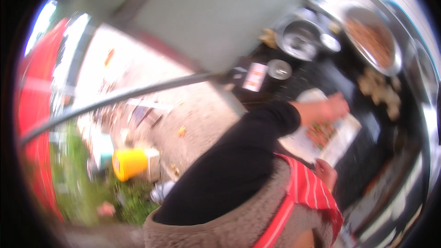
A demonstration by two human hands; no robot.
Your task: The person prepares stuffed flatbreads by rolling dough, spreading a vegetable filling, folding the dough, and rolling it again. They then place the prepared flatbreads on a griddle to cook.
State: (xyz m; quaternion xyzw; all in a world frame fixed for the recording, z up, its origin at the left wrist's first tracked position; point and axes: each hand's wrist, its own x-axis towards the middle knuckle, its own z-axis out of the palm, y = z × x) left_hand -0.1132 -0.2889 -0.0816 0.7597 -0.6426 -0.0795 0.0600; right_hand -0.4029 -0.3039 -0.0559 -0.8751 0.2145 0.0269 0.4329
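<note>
A pale, flat sheet [299, 144], which looks like dough or a wrapper, lies on the black countertop [365, 151]. On it is a heap of chopped orange and green filling [320, 135]. A folded strip of the sheet stands along the filling's right side. My left hand [337, 106], at the end of a black sleeve, grips the upper end of this strip; its fingers are blurred. At the lower end, close to the red striped apron [310, 186], my right hand [326, 174] pinches the sheet's edge.
Behind my hands stand a steel pot [299, 39], a small round container [279, 69] and a large metal bowl [372, 38] of orange shreds. Ginger-like lumps [380, 91] lie on the right. A metal bar [120, 100] crosses the left, before a yellow bucket [130, 164] on the ground outside.
</note>
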